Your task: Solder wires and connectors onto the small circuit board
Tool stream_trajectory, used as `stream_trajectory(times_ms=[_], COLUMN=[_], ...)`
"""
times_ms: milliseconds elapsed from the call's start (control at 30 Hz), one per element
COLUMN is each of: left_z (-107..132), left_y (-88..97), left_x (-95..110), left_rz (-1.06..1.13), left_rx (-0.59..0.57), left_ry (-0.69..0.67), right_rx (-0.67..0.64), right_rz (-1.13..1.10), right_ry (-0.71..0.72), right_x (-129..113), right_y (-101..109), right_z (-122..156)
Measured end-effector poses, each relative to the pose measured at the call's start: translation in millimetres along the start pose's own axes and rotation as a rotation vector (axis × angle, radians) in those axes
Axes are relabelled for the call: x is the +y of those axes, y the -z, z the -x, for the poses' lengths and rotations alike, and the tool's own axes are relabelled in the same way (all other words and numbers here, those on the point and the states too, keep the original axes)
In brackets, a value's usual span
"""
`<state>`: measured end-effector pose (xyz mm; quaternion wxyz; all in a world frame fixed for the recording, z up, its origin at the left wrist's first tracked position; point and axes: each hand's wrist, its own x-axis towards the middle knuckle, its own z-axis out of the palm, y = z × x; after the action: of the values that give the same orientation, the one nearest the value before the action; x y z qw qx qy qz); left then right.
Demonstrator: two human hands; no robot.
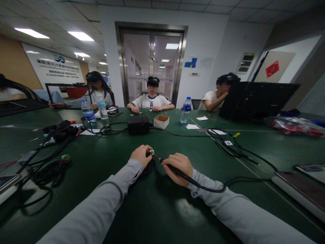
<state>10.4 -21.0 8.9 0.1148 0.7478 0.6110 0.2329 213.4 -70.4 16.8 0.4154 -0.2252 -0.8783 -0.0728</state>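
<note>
My left hand [140, 155] is closed around a small green connector part [151, 151] with a coil of black wire [148, 168] under it on the green table [157, 203]. My right hand [177, 166] grips a black pen-shaped tool [179, 172], held like a pencil. Its metal tip [155, 156] touches the small green part. The tool's black cable [223, 186] runs back over my right sleeve and off to the right.
A black box [138, 125], a small cardboard box [161, 121] and water bottles [186, 110] stand further back. Tangled black cables [43, 169] lie left; more cables [236, 149] and flat devices [299, 189] lie right. Three people sit across the table.
</note>
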Motion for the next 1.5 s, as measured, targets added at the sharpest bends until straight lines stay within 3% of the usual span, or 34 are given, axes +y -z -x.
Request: stream_trajectory(times_ms=[400, 800, 1500], left_z=[-0.6, -3.0, -2.0], left_y=[0.2, -4.8, -1.8], left_x=[-0.1, -6.1, -3.5], left_rz=[-0.009, 0.016, -0.003], left_rx=[-0.007, -0.010, -0.018], left_ry=[-0.003, -0.021, -0.012], right_rx=[-0.042, 0.045, -0.005], right_rz=[0.032, 0.020, 0.021], right_ry=[-0.003, -0.034, -0.004], right_x=[0.4, -1.3, 0.9], right_y=[-0.5, 3.8, -0.1], right_z=[-0.7, -2.4, -0.1])
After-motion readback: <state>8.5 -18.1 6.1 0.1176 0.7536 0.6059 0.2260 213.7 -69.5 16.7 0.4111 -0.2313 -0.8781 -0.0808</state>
